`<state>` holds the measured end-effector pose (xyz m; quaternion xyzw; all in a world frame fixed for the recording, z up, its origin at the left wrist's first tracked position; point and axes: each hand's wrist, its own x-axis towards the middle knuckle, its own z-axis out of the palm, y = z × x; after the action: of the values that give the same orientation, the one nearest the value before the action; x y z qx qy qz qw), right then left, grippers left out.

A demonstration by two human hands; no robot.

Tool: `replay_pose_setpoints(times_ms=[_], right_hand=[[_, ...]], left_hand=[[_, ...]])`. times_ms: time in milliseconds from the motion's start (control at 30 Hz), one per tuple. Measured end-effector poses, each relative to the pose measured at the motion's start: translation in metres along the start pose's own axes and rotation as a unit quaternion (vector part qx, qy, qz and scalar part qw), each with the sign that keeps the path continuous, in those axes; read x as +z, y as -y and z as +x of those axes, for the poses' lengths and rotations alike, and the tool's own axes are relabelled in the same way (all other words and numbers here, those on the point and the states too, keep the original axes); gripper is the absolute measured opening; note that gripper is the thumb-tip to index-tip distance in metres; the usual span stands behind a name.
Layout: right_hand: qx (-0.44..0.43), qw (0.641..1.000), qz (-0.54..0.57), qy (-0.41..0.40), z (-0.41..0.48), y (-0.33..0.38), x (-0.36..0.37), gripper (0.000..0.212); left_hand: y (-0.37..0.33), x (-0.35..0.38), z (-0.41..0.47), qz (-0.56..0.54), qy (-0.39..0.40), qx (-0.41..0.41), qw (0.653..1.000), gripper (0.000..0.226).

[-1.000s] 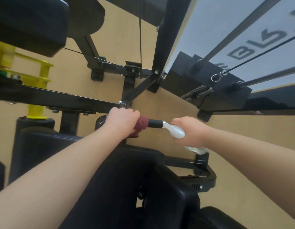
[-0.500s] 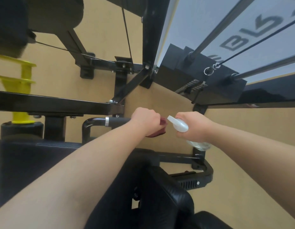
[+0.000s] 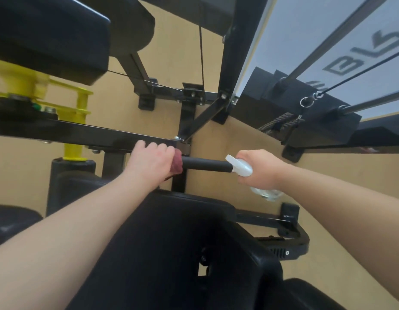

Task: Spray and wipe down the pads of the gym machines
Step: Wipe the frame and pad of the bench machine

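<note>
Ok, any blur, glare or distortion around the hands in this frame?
Head view: strong wide-angle stretch, forearms ballooning at the bottom edge; left hand, dark red cloth, black foam grip and right hand with the white plastic spray bottle are fairly sharp; the black cushioned pad upper left is soft; lighting flat, faint sheen on the black steel beam.

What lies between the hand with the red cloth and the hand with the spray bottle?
In the head view, the machine's black handle grip spans from the red cloth to the spray bottle nozzle.

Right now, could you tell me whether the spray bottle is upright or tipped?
Roughly upright: the spray bottle has its white head above its clear body.
</note>
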<state>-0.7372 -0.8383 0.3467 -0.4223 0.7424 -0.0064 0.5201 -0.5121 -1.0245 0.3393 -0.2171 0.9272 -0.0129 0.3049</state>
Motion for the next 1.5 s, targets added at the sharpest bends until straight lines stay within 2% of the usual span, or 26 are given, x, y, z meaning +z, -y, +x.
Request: replay_pose_setpoints(times_ms=[67,167,500,633,733,800,867,933,967,1000,1067,1100,1167,1267,1367,1500], right_hand=[[-0.015,1.0,0.002,-0.004,0.004,0.004,0.001,0.025],[-0.023,1.0,0.013,-0.013,0.009,-0.001,-0.001,0.026],[0.001,0.999,-0.03,-0.026,0.021,-0.023,-0.014,0.029],[0.011,0.999,-0.009,-0.036,0.02,-0.022,-0.014,0.031],[-0.002,0.999,-0.002,-0.039,0.019,-0.013,-0.016,0.028],[-0.012,0.999,-0.005,-0.041,0.017,-0.009,-0.017,0.031],[-0.02,0.999,0.002,-0.045,0.013,-0.007,-0.019,0.03],[-0.021,0.999,0.014,-0.047,0.01,-0.006,-0.02,0.03],[-0.018,0.999,0.019,-0.047,0.009,-0.006,-0.019,0.03],[-0.014,0.999,0.022,-0.047,0.009,-0.006,-0.018,0.031],[-0.006,0.999,0.022,-0.046,0.009,-0.008,-0.014,0.032],[-0.004,0.999,0.021,-0.045,0.009,-0.009,-0.012,0.032],[-0.003,0.999,0.018,-0.033,0.008,-0.013,-0.011,0.029],[0.012,0.999,0.019,-0.031,0.004,-0.024,-0.012,0.029],[0.04,0.997,0.032,-0.055,0.0,-0.036,-0.015,0.028],[0.046,0.996,0.027,-0.07,-0.003,-0.039,-0.02,0.028]], left_hand=[[-0.015,0.0,0.012,-0.004,-0.007,0.045,0.999,0.052],[-0.022,-0.002,0.029,0.014,-0.005,0.11,0.994,0.047],[-0.079,0.008,0.06,-0.03,-0.011,0.132,0.991,0.046],[-0.1,-0.005,0.073,-0.086,0.043,0.138,0.986,0.046],[-0.112,-0.01,0.079,-0.14,0.044,0.143,0.979,0.029],[-0.107,-0.007,0.073,-0.139,0.021,0.114,0.984,0.041],[-0.089,-0.004,0.058,-0.092,-0.004,0.087,0.992,0.069],[-0.064,-0.003,0.041,-0.053,0.003,0.04,0.998,0.097],[-0.052,-0.004,0.033,-0.058,0.021,0.013,0.998,0.103],[-0.044,-0.007,0.026,-0.076,0.043,-0.013,0.996,0.099],[-0.039,-0.011,0.021,-0.109,0.086,-0.033,0.99,0.068],[-0.042,-0.014,0.024,-0.111,0.098,-0.028,0.989,0.054],[-0.057,-0.015,0.038,-0.085,0.099,0.006,0.991,0.039],[-0.091,-0.013,0.067,-0.042,0.09,0.099,0.99,0.042],[-0.117,-0.011,0.086,-0.059,0.082,0.165,0.981,0.05],[-0.148,-0.014,0.095,-0.187,0.011,0.145,0.971,0.04]])
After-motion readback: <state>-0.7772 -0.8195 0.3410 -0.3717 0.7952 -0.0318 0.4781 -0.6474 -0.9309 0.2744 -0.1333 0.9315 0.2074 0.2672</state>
